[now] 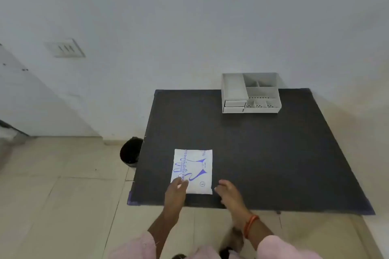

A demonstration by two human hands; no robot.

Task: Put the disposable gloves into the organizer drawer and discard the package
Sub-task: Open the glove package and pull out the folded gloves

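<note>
Near the front edge of the dark, matte tabletop [263, 153] lies the package [192, 171] of disposable gloves, a flat, white, rectangular plastic pouch printed in blue-violet ink. Its lettering runs sideways along the left part and reads in part "POLYETHYLENE", with smaller words beside it too blurred to make out; a line drawing of a glove fills the middle, and a small circled mark sits near the lower right corner. The left hand [176, 190] rests its fingertips on the pouch's near left corner, fingers loosely curled over the plastic, though whether the grip has actually closed on the edge I cannot tell. The right hand [228, 192] is just beside the pouch's near right corner, fingers relaxed and spread, holding nothing; an orange thread band [250, 225] circles its wrist, and pale pink sleeves [280, 247] show at the bottom. At the far edge of the tabletop, against the plain pale wall, stands the organizer [250, 93], a boxy light-grey plastic unit with open top compartments, perforated dividers along the front right, and two shallow shut drawers stacked at the front left. On the beige tiled floor just left of the tabletop sits a round black bin [131, 152]. A white switch plate [65, 48] is mounted on the wall at upper left.
</note>
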